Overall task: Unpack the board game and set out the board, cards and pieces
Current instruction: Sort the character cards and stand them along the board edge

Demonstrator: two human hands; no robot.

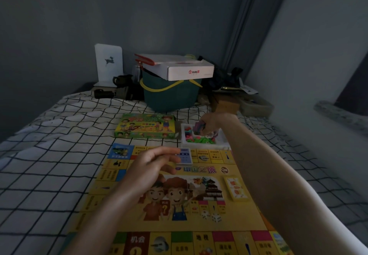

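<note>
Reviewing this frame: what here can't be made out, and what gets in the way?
All head view:
- What the right hand grips over the white tray: purple and blurred, fingers cover it.
- Print on the card the left hand pinches: too small and dim.
- The board's near edge: cut off by the frame bottom; its right side lies under the right forearm.
- Dice faces: too small.
- Dark items behind the basket: lost in shadow.

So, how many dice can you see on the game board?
2. Both dice lie on the board, near its lower right part: one die at left, the other die just right of it. More may be hidden in the white tray.
</note>
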